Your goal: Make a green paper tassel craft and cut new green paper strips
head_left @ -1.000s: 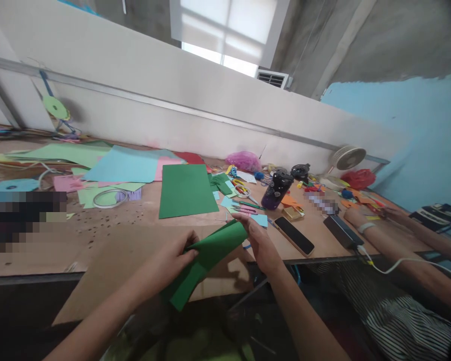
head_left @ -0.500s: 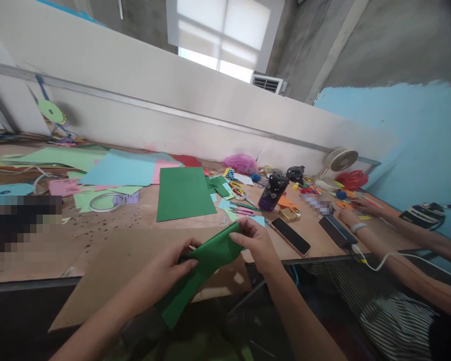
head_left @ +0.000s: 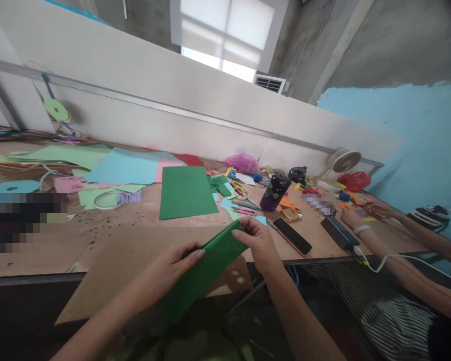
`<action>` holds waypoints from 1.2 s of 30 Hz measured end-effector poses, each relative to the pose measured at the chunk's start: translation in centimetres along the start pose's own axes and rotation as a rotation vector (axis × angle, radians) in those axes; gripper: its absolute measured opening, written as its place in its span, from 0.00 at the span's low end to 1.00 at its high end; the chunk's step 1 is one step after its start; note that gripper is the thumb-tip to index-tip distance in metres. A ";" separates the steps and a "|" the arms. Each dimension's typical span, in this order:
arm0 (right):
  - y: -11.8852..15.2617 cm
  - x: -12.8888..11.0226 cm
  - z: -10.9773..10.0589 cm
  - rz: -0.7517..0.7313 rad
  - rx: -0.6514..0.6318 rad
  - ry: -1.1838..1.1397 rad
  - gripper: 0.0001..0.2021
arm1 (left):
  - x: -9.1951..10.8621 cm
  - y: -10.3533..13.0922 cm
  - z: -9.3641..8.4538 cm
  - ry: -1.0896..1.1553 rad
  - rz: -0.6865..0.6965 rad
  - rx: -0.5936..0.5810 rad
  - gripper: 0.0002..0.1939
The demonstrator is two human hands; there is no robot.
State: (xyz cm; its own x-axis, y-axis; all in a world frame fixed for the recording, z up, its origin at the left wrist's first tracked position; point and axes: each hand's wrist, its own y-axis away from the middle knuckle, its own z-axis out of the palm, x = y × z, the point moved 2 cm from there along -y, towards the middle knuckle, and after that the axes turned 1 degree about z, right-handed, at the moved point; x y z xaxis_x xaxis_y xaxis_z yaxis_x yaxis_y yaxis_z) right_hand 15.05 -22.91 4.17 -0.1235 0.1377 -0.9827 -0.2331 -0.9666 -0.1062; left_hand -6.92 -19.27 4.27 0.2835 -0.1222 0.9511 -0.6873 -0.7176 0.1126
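Observation:
A folded green sheet [head_left: 206,271] is held in the air between both hands, over the near edge of the table. My left hand [head_left: 180,260] pinches its upper edge near the middle, thumb on the near face. At the sheet's upper right end, my right hand [head_left: 253,238] grips the edge between thumb and fingers. Below the sheet lies a brown board [head_left: 124,271] that juts over the table edge. Beyond the hands, a flat green sheet [head_left: 188,193] rests on the table.
A phone [head_left: 292,236], a dark tumbler [head_left: 275,191] and a black box [head_left: 339,233] stand to the right. A co-worker's hands [head_left: 351,219] are at the far right. Blue paper [head_left: 124,165] and a wire coil [head_left: 110,199] lie at left.
The held green sheet looks flatter, its curled lower edge now straighter. My left thumb has shifted slightly up and right along the upper edge. The view has moved slightly.

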 end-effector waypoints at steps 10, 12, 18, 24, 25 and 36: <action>-0.5 0.4 -0.1 0.030 -0.013 0.022 0.13 | -0.5 -1.1 -0.7 -0.138 0.026 0.023 0.23; -0.8 0.5 -0.1 0.048 -0.032 0.025 0.14 | -0.4 -1.5 -1.2 -0.191 0.034 0.019 0.23; -1.1 0.2 0.3 0.087 -0.092 0.053 0.17 | -0.1 -2.4 -2.5 -0.379 0.087 0.000 0.21; -1.6 0.5 0.2 0.089 -0.053 0.082 0.13 | 0.8 -2.7 -2.7 -0.422 0.101 -0.040 0.20; -1.7 0.6 0.2 0.086 -0.046 0.077 0.13 | 0.8 -2.7 -2.7 -0.416 0.099 -0.046 0.20; -2.1 1.7 -1.2 0.056 -0.049 0.137 0.12 | -1.6 -3.0 -4.4 -0.343 0.093 -0.039 0.21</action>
State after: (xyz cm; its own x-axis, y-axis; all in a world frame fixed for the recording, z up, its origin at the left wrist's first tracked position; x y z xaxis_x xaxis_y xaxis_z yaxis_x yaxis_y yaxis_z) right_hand 16.46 -20.90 2.51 -0.0016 0.0559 -0.9984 -0.1823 -0.9817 -0.0547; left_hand -8.21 -13.92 3.64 0.4217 -0.4135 0.8070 -0.7441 -0.6664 0.0473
